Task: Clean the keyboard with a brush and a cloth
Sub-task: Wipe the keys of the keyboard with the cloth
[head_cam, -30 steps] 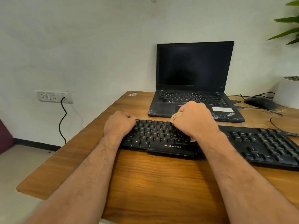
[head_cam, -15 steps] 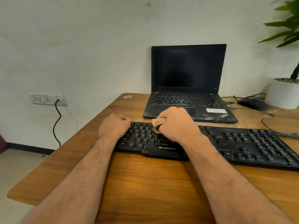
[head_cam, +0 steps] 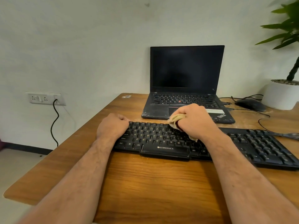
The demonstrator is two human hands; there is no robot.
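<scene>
On the wall at far left we see a socket panel [head_cam: 45, 98] with a black cable [head_cam: 54, 123] hanging from it. Moving right onto the wooden desk [head_cam: 153, 180], our left hand [head_cam: 112, 126] curls round the left end of the black keyboard [head_cam: 161, 143], gripping it. Our right hand [head_cam: 196, 121] clutches a bunched tan cloth [head_cam: 176, 118] against the keys near the middle of the upper rows. Behind stands an open laptop [head_cam: 186, 81], its screen dark. Farther right lie a mouse [head_cam: 250, 105] and a white plant pot [head_cam: 281, 96].
</scene>
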